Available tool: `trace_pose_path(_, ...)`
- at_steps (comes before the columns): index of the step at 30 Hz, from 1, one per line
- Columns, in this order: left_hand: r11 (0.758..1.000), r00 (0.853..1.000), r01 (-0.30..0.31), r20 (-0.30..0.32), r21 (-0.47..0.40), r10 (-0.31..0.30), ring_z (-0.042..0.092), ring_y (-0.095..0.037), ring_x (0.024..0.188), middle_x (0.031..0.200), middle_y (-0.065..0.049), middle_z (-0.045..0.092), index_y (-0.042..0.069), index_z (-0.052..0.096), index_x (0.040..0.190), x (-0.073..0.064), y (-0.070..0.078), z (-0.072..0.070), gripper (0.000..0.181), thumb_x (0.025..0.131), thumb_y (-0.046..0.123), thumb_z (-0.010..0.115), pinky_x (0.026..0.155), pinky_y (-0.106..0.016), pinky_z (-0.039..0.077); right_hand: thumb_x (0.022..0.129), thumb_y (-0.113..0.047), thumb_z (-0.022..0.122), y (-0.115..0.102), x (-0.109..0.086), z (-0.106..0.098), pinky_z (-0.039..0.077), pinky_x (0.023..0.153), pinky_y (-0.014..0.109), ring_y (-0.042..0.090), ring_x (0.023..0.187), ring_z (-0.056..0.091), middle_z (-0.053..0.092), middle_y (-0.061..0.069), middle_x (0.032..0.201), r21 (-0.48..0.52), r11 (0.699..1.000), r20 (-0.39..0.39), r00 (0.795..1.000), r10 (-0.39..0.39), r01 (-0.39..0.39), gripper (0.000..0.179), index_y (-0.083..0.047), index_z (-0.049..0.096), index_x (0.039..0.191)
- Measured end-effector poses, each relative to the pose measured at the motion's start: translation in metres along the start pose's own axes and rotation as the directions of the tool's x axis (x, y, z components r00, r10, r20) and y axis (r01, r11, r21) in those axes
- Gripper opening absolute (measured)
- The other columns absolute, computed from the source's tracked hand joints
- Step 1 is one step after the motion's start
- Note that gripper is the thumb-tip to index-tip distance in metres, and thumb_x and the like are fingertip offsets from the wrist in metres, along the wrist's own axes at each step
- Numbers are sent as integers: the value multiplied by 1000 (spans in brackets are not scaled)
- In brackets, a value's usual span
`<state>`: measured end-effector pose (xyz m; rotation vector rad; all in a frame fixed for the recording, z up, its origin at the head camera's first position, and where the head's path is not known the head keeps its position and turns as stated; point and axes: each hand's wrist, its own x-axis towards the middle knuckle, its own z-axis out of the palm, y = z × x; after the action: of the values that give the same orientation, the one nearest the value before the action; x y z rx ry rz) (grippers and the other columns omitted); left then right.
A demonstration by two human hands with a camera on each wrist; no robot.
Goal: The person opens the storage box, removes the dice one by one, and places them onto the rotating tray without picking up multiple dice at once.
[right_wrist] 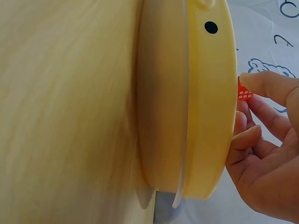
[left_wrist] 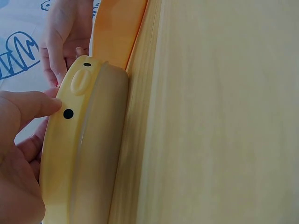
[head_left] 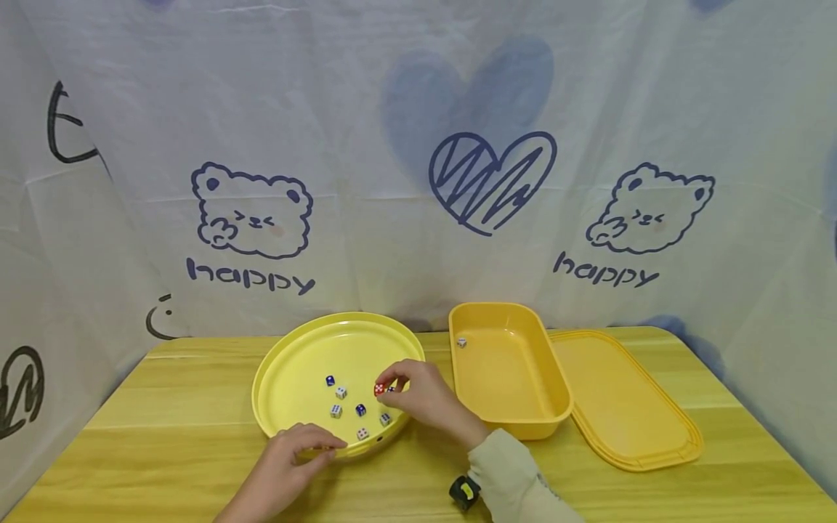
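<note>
My right hand pinches a red die between thumb and fingertips, over the right side of a round yellow tray. The white-dotted red die shows up close in the right wrist view, just past the tray's rim. At the tray's near edge, my left hand holds the rim, its thumb on the outer wall beside a black dot. Several white and blue dice lie in the tray, among them a blue die and a white die. Another dark die is partly hidden by my right fingers.
To the right stands a deep orange-yellow box with a single white die in it. Its flat lid lies beside it. A black object with a yellow patch is by my right sleeve. A printed cloth hangs behind the table.
</note>
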<state>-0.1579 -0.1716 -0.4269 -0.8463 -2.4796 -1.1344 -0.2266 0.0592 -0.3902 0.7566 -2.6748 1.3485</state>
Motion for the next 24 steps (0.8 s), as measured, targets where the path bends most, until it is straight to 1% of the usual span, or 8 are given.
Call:
trace_pose_path(2,1000,1000,-2,-1,3,2,62,-10,86,92,8,71,16,75,95,0,0,0,17,83,4,73,75,-29,51,82,-11,76,0,0,0,44,63,22,8,73,52,64,-4,84,-1,1000,0,1000,6,-6,10,-7,72,91)
trace_pose_path(9,1000,1000,-18,-5,2,18,62,-9,86,92,8,71,15,75,95,0,1,0,18,83,2,73,75,-30,51,83,-9,74,1,0,0,46,68,23,14,78,58,67,5,93,-4,1000,-13,1000,-13,13,17,0,71,98)
trace_pose_path(14,999,999,-37,-16,9,37,62,-9,85,92,8,71,15,75,94,-1,0,1,19,82,1,74,74,-30,51,84,-9,73,1,-1,0,46,68,24,15,78,58,68,7,95,-6,1000,-13,1000,-25,25,16,0,71,97)
trace_pose_path(19,999,999,-31,-16,14,31,62,-9,86,92,8,71,15,75,94,-1,0,1,19,82,2,74,74,-30,51,84,-10,73,3,-1,0,46,69,24,15,78,58,67,6,94,-17,999,-12,999,-33,32,17,1,71,98)
trace_pose_path(24,1000,1000,-25,-12,16,25,62,-10,86,92,8,71,15,75,94,-1,1,2,18,82,2,74,74,-30,51,84,-8,73,5,-1,0,46,69,24,14,77,57,67,9,94,-4,1000,-11,1000,-26,26,18,2,71,98)
